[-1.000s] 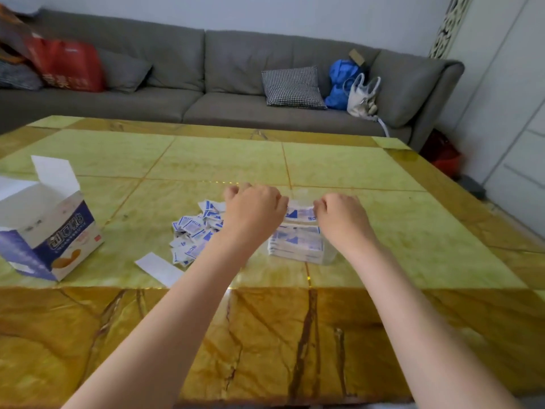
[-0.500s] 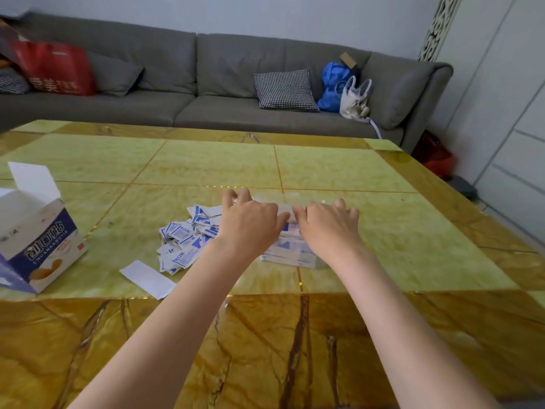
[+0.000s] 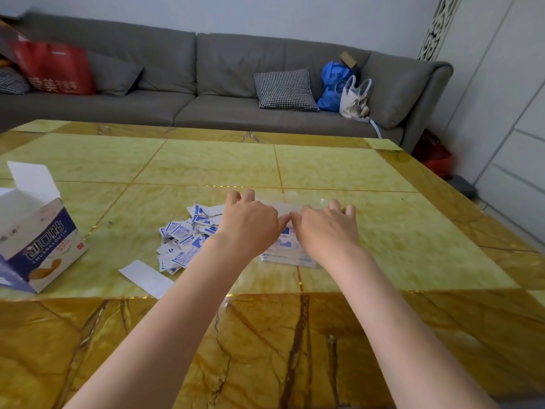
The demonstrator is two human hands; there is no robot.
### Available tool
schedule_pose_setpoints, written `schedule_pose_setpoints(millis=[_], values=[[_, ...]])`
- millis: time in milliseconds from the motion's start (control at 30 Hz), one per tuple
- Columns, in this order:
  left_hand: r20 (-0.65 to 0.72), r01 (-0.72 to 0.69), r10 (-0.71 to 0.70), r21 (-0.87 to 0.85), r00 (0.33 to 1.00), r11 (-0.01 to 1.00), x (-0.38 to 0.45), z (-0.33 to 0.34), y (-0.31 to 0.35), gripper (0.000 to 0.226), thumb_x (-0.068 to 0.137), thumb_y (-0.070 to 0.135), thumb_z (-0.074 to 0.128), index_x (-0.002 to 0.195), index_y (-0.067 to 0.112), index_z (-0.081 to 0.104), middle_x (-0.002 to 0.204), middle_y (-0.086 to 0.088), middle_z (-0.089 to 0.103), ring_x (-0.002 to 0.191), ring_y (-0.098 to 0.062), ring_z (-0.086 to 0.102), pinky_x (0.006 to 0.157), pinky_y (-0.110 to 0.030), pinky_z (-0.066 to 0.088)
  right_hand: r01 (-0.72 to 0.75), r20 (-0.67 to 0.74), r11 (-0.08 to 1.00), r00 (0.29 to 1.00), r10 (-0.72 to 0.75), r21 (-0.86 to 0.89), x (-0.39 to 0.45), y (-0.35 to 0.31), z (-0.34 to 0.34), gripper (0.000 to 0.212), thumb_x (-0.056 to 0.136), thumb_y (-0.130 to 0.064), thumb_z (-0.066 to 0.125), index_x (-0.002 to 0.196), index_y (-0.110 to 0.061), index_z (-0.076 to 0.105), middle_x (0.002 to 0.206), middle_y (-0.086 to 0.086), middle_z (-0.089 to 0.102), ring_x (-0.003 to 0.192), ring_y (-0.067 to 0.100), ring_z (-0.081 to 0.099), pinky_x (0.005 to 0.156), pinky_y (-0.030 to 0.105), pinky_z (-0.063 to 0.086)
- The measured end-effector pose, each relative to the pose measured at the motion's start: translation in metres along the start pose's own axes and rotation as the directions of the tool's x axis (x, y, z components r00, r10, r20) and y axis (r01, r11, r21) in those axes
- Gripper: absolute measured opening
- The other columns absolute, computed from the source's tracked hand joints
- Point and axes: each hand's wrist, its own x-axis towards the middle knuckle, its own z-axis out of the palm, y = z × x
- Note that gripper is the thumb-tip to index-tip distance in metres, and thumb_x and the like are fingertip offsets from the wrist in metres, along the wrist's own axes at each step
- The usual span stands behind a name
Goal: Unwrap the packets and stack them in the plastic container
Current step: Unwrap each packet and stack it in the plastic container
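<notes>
- we have one view only, a wide-angle camera worn on the head.
- it looks forward and down across the table [image 3: 339, 172], forearms entering from the lower edge.
- the sofa [image 3: 206, 84] runs along the upper frame, well beyond the table.

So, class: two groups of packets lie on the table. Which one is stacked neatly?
The stack under both hands, right of the loose heap. Its packets lie flat in layers; the heap's lie scattered at all angles.
</notes>
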Motion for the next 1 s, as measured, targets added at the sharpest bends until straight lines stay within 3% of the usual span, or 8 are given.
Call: schedule_pose_setpoints(millis=[200,333,500,600,733,867,933,1000], values=[[-0.021,-0.008,0.007,-0.043,1.000,0.999,0.001,0.000,-0.002,0.053,0.099,0.044,0.017,0.071,0.016,0.053,0.091,-0.005,0.066,0.112,-0.025,0.046,0.101,-0.037,0.024,0.045,-0.097,0.999,0.994,-0.042,0.023,0.002,0.002,-0.002,0.050,0.101,-0.033,0.016,0.093,-0.012,0.060,0.089,0.008,0.062,0.098,0.029,0.052,0.092,0.044,0.033],[-0.168,-0.016,-0.009,-0.147,0.986,0.989,-0.001,-0.011,-0.010,0.051,0.098,0.042,0.023,0.085,0.015,0.064,0.080,-0.003,0.063,0.105,-0.026,0.049,0.101,-0.038,0.023,0.055,-0.284,0.955,0.958,0.031,0.291,0.002,0.013,-0.028,0.051,0.101,-0.031,0.020,0.080,-0.008,0.060,0.070,0.003,0.056,0.077,0.028,0.058,0.081,0.039,0.044],[-0.291,0.036,-0.152,-0.368,0.945,0.929,-0.014,-0.017,-0.045,0.036,0.097,0.032,0.035,0.092,0.014,0.066,0.083,-0.003,0.069,0.096,-0.025,0.051,0.095,-0.033,0.025,0.255,-0.362,0.781,0.931,-0.041,0.570,-0.006,0.000,-0.047,0.045,0.099,-0.024,0.034,0.081,0.006,0.063,0.075,0.019,0.067,0.070,0.031,0.064,0.071,0.045,0.052],[-0.209,0.053,-0.152,-0.414,0.966,0.909,-0.029,-0.006,-0.076,0.021,0.092,0.021,0.045,0.099,0.019,0.065,0.092,0.002,0.070,0.097,-0.023,0.055,0.097,-0.036,0.037,0.333,-0.239,0.720,0.942,-0.234,0.609,-0.016,-0.030,-0.037,0.034,0.096,-0.018,0.041,0.084,0.005,0.063,0.078,0.018,0.068,0.072,0.032,0.064,0.072,0.045,0.051],[0.044,0.103,-0.093,-0.325,0.995,0.940,-0.067,0.010,-0.105,0.036,0.089,0.009,0.047,0.122,0.023,0.055,0.120,0.003,0.061,0.111,-0.022,0.050,0.093,-0.031,0.042,0.357,0.043,0.816,0.906,-0.421,0.455,-0.031,-0.070,-0.005,0.026,0.095,-0.020,0.044,0.113,-0.008,0.058,0.107,0.011,0.061,0.096,0.026,0.057,0.081,0.035,0.046],[0.395,0.204,-0.063,-0.324,0.916,0.924,-0.099,0.023,-0.126,0.059,0.089,0.014,0.052,0.141,0.031,0.028,0.144,-0.002,0.036,0.121,-0.024,0.046,0.100,-0.033,0.037,0.365,0.153,0.836,0.876,-0.457,0.410,-0.036,-0.093,0.016,0.052,0.095,-0.023,0.044,0.143,-0.030,0.025,0.149,0.009,0.022,0.126,0.030,0.043,0.095,0.039,0.040],[0.426,0.222,-0.070,-0.320,0.902,0.921,-0.106,0.027,-0.131,0.058,0.089,0.019,0.054,0.141,0.030,0.029,0.145,-0.002,0.036,0.123,-0.023,0.045,0.102,-0.036,0.038,0.395,0.175,0.852,0.865,-0.471,0.343,-0.035,-0.102,0.025,0.060,0.095,-0.023,0.044,0.146,-0.035,0.014,0.156,0.006,0.005,0.128,0.033,0.042,0.093,0.041,0.044],[0.381,0.203,-0.079,-0.296,0.921,0.933,-0.111,0.031,-0.134,0.053,0.089,0.023,0.055,0.138,0.028,0.035,0.140,-0.002,0.041,0.123,-0.024,0.046,0.103,-0.037,0.038,0.450,0.171,0.851,0.847,-0.503,0.272,-0.035,-0.111,0.034,0.057,0.096,-0.023,0.043,0.146,-0.030,0.016,0.156,0.006,0.009,0.125,0.032,0.045,0.092,0.042,0.047]])
